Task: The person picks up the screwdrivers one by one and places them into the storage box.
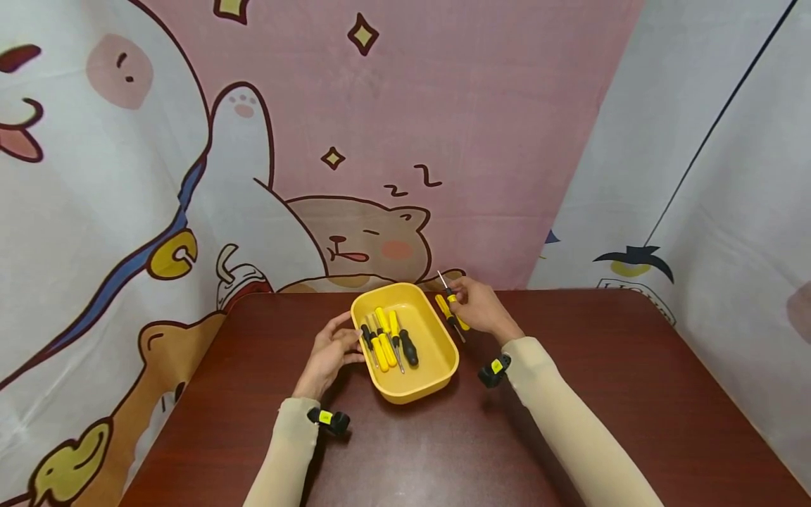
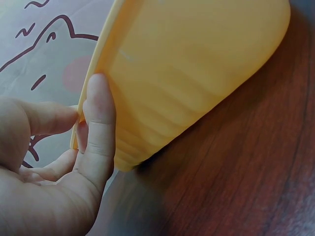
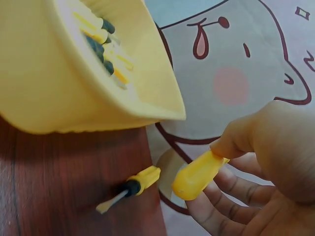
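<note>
A yellow plastic bin (image 1: pixel 426 352) holds several screwdrivers (image 1: pixel 384 345) with yellow or black handles, bunched toward its left side. My left hand (image 1: pixel 326 355) pinches the bin's left rim; in the left wrist view a digit lies along the outer wall (image 2: pixel 172 88) while a fingertip meets the rim edge. Beyond the bin's right side, my right hand (image 1: pixel 479 307) holds a yellow-handled screwdriver (image 3: pixel 197 177) between thumb and fingers, its shaft pointing up and away in the head view. Below that hand, another yellow-and-black screwdriver (image 3: pixel 146 178) lies on the table beside the bin.
The dark reddish-brown table (image 1: pixel 570 394) extends to both sides and toward me. Behind its far edge hangs a cloth printed with cartoon animals (image 1: pixel 374 239). A small black camera is strapped to each wrist.
</note>
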Tool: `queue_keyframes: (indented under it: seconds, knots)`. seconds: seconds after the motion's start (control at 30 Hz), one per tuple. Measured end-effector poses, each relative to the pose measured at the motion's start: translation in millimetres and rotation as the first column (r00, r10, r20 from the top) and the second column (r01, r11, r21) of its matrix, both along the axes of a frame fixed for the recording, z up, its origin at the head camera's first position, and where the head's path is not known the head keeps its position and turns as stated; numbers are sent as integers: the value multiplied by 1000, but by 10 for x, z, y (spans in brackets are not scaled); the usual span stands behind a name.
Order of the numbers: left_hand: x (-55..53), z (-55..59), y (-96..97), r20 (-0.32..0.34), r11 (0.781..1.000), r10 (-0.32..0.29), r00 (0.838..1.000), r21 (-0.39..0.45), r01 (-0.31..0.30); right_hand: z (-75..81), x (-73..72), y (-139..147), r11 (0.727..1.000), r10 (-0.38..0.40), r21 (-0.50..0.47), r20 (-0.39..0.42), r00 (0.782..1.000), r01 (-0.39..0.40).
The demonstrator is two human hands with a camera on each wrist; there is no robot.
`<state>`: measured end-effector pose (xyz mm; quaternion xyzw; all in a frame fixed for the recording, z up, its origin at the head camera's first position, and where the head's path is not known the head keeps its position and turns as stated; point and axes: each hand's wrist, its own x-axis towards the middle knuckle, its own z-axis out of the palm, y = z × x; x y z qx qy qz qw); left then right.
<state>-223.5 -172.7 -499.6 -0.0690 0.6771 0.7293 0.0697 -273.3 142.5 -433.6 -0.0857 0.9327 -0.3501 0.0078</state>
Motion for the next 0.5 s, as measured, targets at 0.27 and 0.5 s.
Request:
queue_keyframes:
  seconds: [0.27,0.5]
  knots:
    - [-11,-11,-7,0,1000,-3,1000,5,3,79,-7,-137,999,31,-23,0,1000,-31]
    - [-10,-17,-9,5,1000,-3,1000,2,3,162,17,-266,998,58,-6,-10,998,-58]
